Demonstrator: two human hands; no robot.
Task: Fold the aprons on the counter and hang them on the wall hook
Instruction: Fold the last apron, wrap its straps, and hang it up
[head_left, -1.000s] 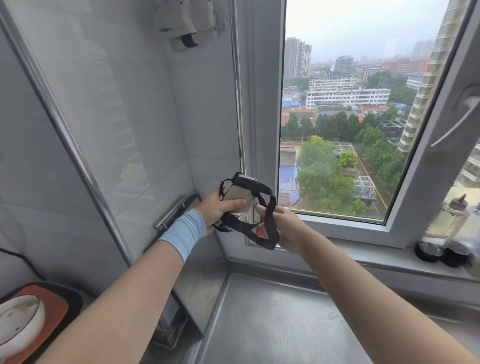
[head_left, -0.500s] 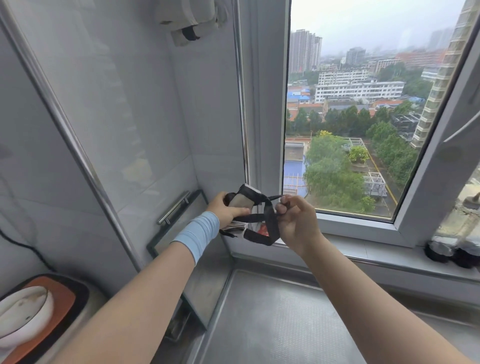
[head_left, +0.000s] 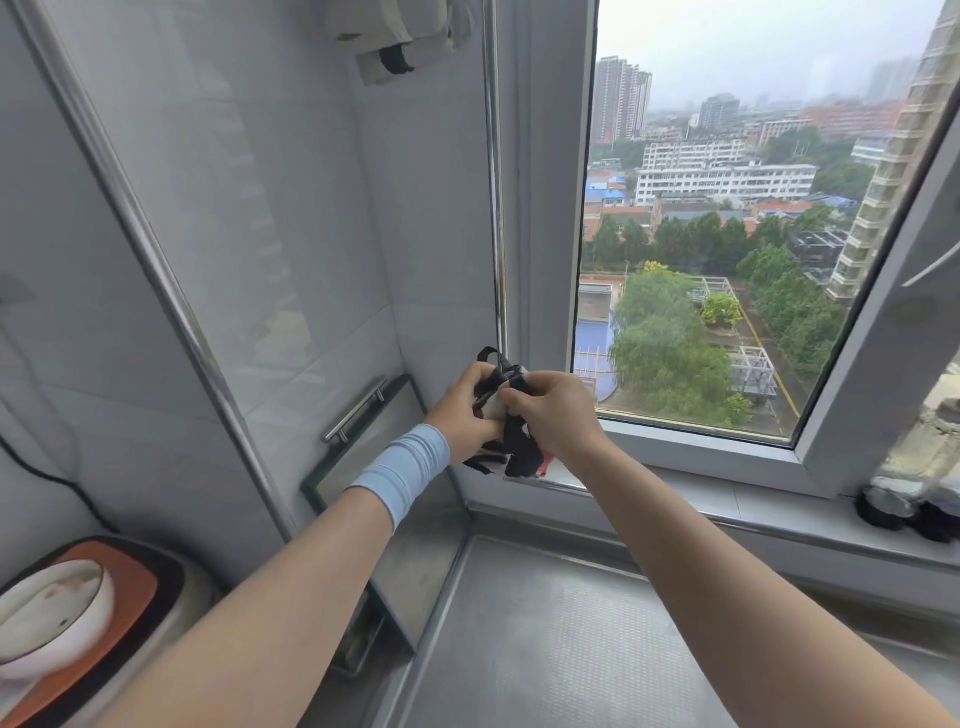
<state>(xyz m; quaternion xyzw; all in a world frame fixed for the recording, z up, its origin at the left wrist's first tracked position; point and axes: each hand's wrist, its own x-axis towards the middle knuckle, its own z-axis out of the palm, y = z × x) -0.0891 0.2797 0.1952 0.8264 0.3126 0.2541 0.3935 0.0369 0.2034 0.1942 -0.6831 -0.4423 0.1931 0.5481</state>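
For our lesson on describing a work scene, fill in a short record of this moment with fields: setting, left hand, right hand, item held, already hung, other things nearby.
setting: steel counter in a tiled corner beside a window
left hand: grips the folded apron; blue wristband on the forearm
right hand: pinches the black strap over the bundle
item held: folded apron, pale with black straps, held above the counter
already hung: pale bundle high on the wall
other things nearby: white bowl, bottles on sill

Two hands (head_left: 467, 410), one apron (head_left: 511, 415), perhaps two jars (head_left: 906, 512).
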